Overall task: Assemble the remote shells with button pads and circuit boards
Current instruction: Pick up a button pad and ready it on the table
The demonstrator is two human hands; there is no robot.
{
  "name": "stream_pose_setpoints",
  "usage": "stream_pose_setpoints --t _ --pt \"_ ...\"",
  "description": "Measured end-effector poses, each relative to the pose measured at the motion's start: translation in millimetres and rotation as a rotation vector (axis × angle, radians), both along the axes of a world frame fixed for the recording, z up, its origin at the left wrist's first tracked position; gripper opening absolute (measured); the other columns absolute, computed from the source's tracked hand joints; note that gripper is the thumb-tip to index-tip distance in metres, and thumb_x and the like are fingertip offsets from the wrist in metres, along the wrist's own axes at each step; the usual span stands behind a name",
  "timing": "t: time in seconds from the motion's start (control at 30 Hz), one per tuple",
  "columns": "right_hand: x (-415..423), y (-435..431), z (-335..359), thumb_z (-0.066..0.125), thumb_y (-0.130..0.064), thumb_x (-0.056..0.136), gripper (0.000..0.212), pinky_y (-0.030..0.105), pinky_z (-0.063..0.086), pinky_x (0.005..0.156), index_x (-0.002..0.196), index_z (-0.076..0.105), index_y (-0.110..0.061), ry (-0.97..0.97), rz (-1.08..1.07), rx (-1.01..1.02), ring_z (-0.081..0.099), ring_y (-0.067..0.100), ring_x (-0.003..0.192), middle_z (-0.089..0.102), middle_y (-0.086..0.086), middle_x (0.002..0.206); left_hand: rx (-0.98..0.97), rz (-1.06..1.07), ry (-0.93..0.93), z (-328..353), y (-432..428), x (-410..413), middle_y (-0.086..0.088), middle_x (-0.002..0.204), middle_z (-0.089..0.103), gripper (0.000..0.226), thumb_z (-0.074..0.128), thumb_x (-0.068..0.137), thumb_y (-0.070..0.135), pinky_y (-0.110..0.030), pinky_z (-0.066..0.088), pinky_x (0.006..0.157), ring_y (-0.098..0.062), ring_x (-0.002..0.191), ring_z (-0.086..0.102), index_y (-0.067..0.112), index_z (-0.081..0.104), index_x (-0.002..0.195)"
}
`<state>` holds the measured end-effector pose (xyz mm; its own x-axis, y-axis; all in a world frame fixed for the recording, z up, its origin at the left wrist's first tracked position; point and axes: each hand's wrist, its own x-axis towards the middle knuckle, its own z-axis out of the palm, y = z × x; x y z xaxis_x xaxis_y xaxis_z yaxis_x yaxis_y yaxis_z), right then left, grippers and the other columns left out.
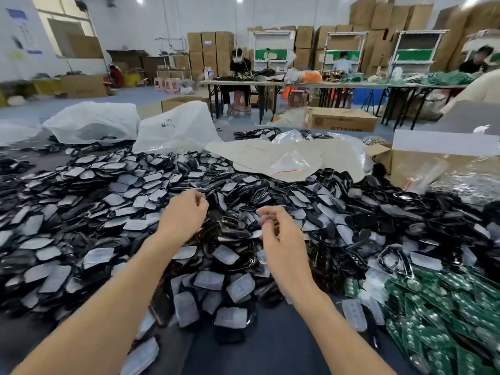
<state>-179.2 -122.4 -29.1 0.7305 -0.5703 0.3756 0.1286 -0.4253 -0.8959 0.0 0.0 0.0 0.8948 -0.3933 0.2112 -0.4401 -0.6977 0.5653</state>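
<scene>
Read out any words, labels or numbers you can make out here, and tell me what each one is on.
Nothing here reads clearly enough to quote.
On the cardboard box beyond the pile: dark print along its lower edge, too blurred to read.
On the white plastic bag: dark handwriting, too small to read.
On the wall posters at far left: blurred.
On the stacked cartons at the back: a blue label, unreadable.
</scene>
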Motion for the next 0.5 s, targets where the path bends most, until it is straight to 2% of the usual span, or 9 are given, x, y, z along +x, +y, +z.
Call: stream_pose_setpoints --t 0.07,0.13,0.17,0.23,0.27,0.37,0.5 --pt "5 1 2 0.045 -0.020 0.105 0.028 0.016 0.044 0.063 0.102 0.056 -0.046 0.000 -0.004 0.011 0.060 0.004 0.079 0.060 -0.024 0.099 0.127 0.017 -0.002 0 -15 10 -0.002 0.070 0.057 0.029 0.044 0.103 0.029 -0.032 0.039 0.057 -0.019 0.059 0.051 0.013 0.053 0.080" --pt "7 0 0 0.045 -0.019 0.105 0.030 0.016 0.043 0.065 0.102 0.057 -0.046 0.011 -0.009 0.028 0.061 0.005 0.084 0.060 -0.024 0.100 0.242 0.033 0.044 0 -31 12 -0.008 0.064 0.052 0.038 0.045 0.103 0.031 -0.031 0.036 0.055 -0.024 0.055 0.048 0.011 0.044 0.070" --pt "7 -1 -2 0.045 -0.019 0.105 0.030 0.016 0.043 0.064 0.102 0.058 -0.046 0.013 -0.012 0.032 0.061 0.004 0.083 0.061 -0.024 0.100 0.272 0.035 0.061 -4 -38 14 -0.012 0.071 0.057 0.039 0.046 0.103 0.034 -0.031 0.038 0.057 -0.027 0.060 0.052 0.010 0.048 0.072" --pt "5 -5 -6 0.044 -0.018 0.104 0.032 0.018 0.043 0.061 0.103 0.059 -0.046 0.027 -0.026 0.037 0.059 0.003 0.076 0.062 -0.023 0.101 0.295 0.057 0.084 -11 -46 16 -0.019 0.095 0.067 0.040 0.046 0.103 0.038 -0.037 0.046 0.069 -0.035 0.083 0.064 0.003 0.061 0.091" --pt "4 -9 -9 0.044 -0.018 0.104 0.032 0.019 0.043 0.060 0.103 0.059 -0.046 0.028 -0.026 0.046 0.059 0.003 0.076 0.062 -0.022 0.101 0.294 0.073 0.085 -13 -47 17 -0.020 0.102 0.067 0.043 0.045 0.103 0.040 -0.040 0.049 0.074 -0.038 0.091 0.064 0.001 0.062 0.099" --pt "1 -18 -15 0.045 -0.018 0.104 0.033 0.022 0.048 0.064 0.102 0.059 -0.048 0.043 -0.041 0.065 0.064 0.009 0.087 0.061 -0.021 0.101 0.231 0.101 0.070 -16 -55 24 -0.017 0.098 0.066 0.042 0.040 0.105 0.040 -0.039 0.045 0.072 -0.036 0.086 0.060 0.006 0.057 0.088" --pt "-1 -27 -21 0.045 -0.017 0.103 0.036 0.028 0.054 0.068 0.100 0.059 -0.050 0.051 -0.042 0.095 0.066 0.012 0.085 0.062 -0.019 0.100 0.185 0.137 0.077 -17 -56 34 -0.011 0.085 0.064 0.039 0.039 0.106 0.034 -0.035 0.042 0.068 -0.032 0.078 0.060 0.006 0.061 0.090"
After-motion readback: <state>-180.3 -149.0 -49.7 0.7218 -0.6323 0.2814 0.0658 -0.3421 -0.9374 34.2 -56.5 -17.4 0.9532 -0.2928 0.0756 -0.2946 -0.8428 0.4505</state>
